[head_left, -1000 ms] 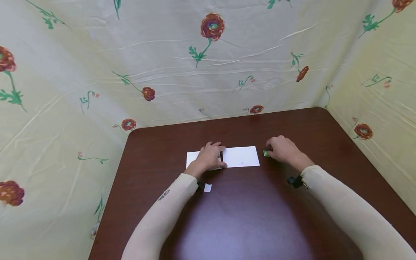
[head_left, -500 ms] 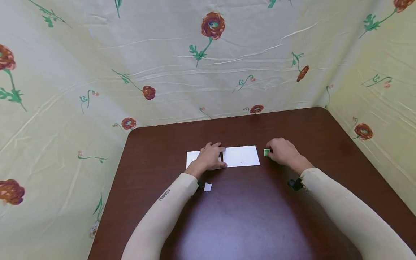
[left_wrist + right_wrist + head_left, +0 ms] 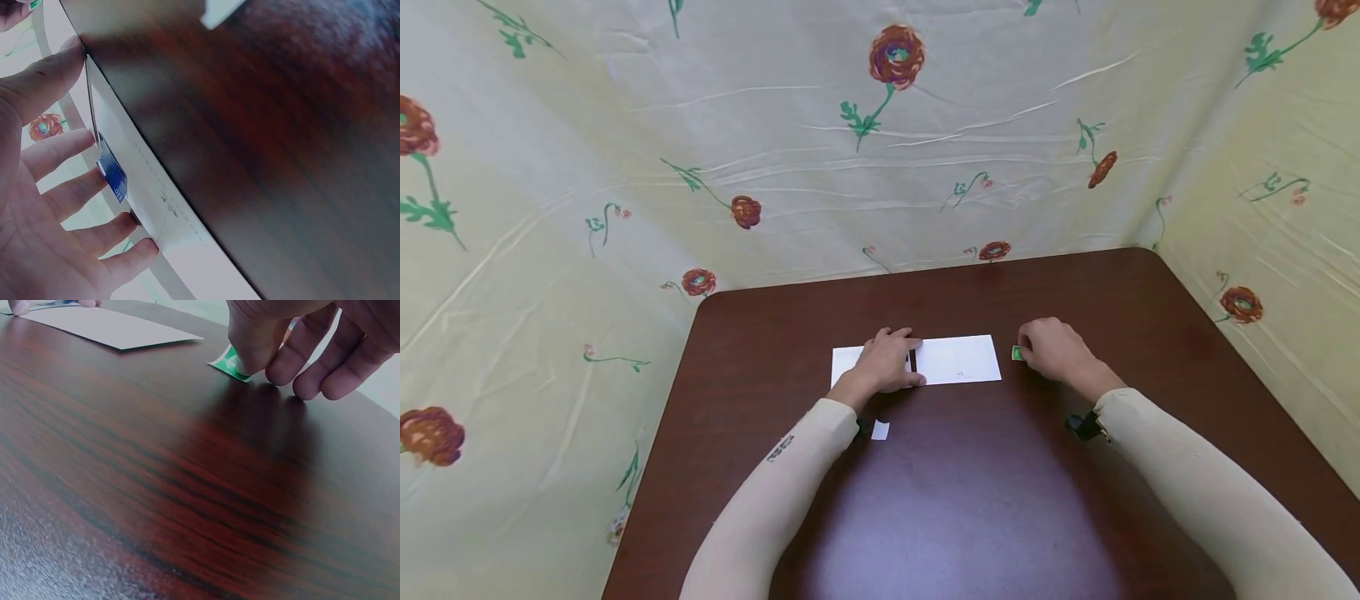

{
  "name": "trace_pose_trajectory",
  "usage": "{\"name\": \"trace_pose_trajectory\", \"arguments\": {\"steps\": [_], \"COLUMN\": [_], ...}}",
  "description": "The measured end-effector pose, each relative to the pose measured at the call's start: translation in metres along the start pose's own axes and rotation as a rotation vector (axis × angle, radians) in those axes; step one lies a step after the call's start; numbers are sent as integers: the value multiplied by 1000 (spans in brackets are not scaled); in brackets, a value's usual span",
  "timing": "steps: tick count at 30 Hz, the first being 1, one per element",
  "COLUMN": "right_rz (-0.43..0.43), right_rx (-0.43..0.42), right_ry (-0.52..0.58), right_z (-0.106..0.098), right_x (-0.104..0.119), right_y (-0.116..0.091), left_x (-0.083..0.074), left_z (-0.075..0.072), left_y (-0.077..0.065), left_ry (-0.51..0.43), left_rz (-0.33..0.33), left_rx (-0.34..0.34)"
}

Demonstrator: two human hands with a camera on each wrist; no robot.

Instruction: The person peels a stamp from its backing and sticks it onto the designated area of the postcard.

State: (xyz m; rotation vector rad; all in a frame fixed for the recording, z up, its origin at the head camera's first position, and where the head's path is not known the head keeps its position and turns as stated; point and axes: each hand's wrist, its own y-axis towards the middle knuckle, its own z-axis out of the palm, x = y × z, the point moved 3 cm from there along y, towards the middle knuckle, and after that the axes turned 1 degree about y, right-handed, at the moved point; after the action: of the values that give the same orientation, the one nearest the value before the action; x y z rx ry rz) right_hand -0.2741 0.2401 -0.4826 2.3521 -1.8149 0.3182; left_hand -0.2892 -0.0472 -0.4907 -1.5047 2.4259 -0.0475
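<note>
My left hand (image 3: 883, 362) rests with spread fingers across two white cards lying side by side, touching both near the narrow dark gap between them. The left card (image 3: 845, 362) is partly covered by it; the right card (image 3: 958, 360) shows nearly whole, with a small mark near its lower edge. In the left wrist view a small blue stamp (image 3: 114, 176) shows by the fingers of that hand. To the right of the cards, my right hand (image 3: 1058, 350) pinches a small green stamp (image 3: 226, 364) with a pale border, close to the tabletop. Part of this stamp is hidden behind the thumb.
A small white paper piece (image 3: 880, 430) lies on the dark brown table (image 3: 985, 492), nearer me than the cards. Flower-patterned cloth (image 3: 805, 108) hangs behind the table and along its sides. A dark wrist strap (image 3: 1082, 426) shows below my right wrist.
The green stamp tilts in my right fingers: more of its face showed half a second ago, less shows now. My left hand and the cards stay put; the head view shifts slightly.
</note>
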Motion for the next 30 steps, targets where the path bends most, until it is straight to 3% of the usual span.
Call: {"name": "trace_pose_trajectory", "arguments": {"steps": [13, 30], "right_rz": [-17, -90], "right_rx": [3, -18], "right_ry": [20, 8], "right_z": [-8, -22], "right_x": [0, 24], "right_y": [1, 8], "left_x": [1, 1], "left_z": [0, -2], "left_y": [-1, -3], "left_ry": [0, 20], "left_rz": [14, 20], "left_rx": [-2, 19]}}
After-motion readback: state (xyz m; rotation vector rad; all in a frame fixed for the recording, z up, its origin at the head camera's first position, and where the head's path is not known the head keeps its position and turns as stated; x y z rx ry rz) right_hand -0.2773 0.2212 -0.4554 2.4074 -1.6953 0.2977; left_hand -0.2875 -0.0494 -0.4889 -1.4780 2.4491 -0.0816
